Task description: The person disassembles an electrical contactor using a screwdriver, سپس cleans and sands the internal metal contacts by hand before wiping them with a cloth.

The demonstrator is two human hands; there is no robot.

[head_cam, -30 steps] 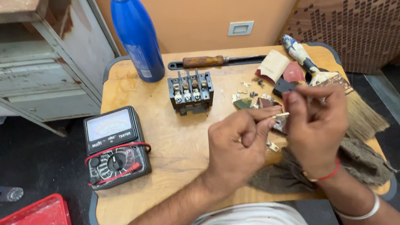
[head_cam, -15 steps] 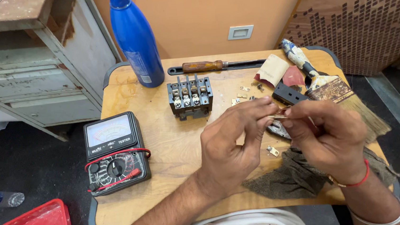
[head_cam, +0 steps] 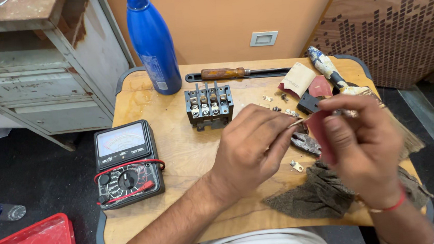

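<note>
At frame centre, left hand [head_cam: 250, 150] fingers pinch a thin metal strip [head_cam: 296, 123]; right hand [head_cam: 363, 146] fingers grip dark red sandpaper [head_cam: 322, 134] against it, above the wooden table [head_cam: 178, 151].

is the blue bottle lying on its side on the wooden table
No, the blue bottle stands upright at the far edge of the wooden table, behind the contactor block.

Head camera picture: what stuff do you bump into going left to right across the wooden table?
Black meter with red leads → blue bottle → grey terminal block → left hand → right hand, which holds a reddish piece of sandpaper.
</note>
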